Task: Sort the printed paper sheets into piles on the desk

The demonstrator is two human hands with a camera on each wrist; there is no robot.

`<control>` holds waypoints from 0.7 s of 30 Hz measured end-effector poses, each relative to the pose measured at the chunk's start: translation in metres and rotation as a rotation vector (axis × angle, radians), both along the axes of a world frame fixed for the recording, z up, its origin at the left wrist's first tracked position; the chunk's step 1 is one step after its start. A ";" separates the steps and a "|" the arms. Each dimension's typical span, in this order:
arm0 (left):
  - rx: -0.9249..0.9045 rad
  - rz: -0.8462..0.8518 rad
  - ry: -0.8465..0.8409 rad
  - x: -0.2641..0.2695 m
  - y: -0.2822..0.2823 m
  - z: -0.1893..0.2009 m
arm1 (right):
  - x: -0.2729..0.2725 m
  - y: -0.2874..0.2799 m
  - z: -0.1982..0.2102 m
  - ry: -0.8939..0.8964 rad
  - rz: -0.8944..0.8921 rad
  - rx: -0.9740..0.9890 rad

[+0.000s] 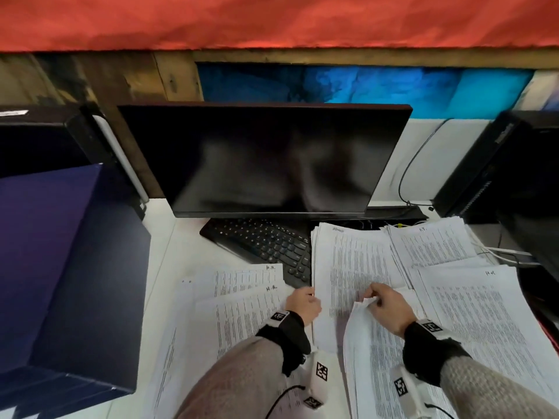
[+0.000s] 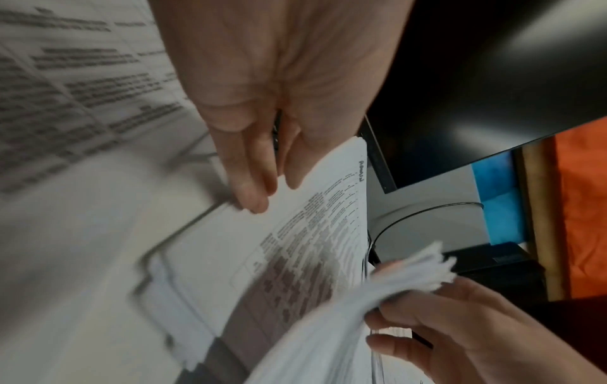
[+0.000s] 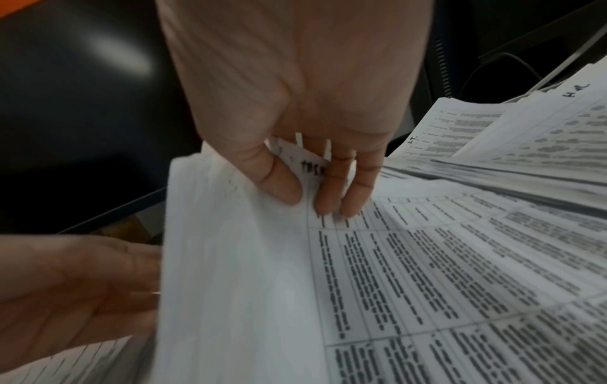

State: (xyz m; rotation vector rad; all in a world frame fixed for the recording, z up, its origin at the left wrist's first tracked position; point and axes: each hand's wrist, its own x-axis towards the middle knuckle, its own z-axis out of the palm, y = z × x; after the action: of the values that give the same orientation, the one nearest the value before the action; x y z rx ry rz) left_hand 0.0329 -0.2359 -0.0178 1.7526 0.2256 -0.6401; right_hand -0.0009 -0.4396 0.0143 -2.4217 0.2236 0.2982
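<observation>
Hands, two: right hand [image 1: 388, 308] pinches one paper bundle [image 1: 363, 343].

**Dim light, blurry wrist cams**

You're working in low, cool light. Head view is sharp mid-frame but bends hard at the edges. The black glossy monitor screen [image 1: 266, 158] shows soft glare w/ smeared reflections. Left wrist pic has heavy motion blur on the white printed paper sheets [image 2: 82, 78]; right wrist text is soft too.

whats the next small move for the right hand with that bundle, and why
Probably peel off the top sheet: the right hand pinches the lifted bundle by its top corner, while the left hand sits on the edge of the middle pile, seemingly ready to take it.
</observation>
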 end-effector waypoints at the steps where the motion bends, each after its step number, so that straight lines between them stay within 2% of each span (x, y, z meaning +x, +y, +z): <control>1: -0.015 -0.008 0.004 -0.004 0.006 0.000 | 0.000 0.004 -0.002 0.027 0.005 0.016; 3: -0.016 0.010 -0.022 -0.012 0.025 0.004 | -0.003 0.014 -0.007 0.076 0.037 0.014; 4: 0.049 0.032 -0.086 -0.014 0.038 0.004 | -0.004 0.022 -0.009 0.074 0.051 -0.002; 8: 0.536 0.051 -0.456 -0.017 0.111 0.002 | -0.010 0.072 -0.012 -0.050 0.055 -0.084; 10: 0.796 -0.024 -0.439 -0.018 0.150 -0.003 | -0.016 0.104 -0.015 -0.036 0.117 -0.084; 12: 0.943 -0.131 -0.334 -0.020 0.183 -0.010 | -0.024 0.133 -0.024 0.018 0.171 -0.098; 14: 0.980 -0.209 -0.271 -0.024 0.205 -0.017 | -0.033 0.153 -0.037 0.091 0.195 -0.119; 16: 0.992 -0.242 -0.303 -0.028 0.215 -0.020 | -0.041 0.166 -0.048 0.149 0.218 -0.187; 18: 0.990 -0.234 -0.445 -0.031 0.220 -0.022 | -0.046 0.175 -0.052 0.157 0.218 -0.201; 21: 0.878 -0.197 -0.696 -0.039 0.224 -0.018 | -0.047 0.179 -0.051 0.178 0.197 -0.152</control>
State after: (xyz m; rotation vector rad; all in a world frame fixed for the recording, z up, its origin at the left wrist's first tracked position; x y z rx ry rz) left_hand -0.0060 -0.0115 -0.0354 2.7519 -0.1937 0.0047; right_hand -0.0478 -0.2605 -0.0371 -2.5733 0.0874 0.6063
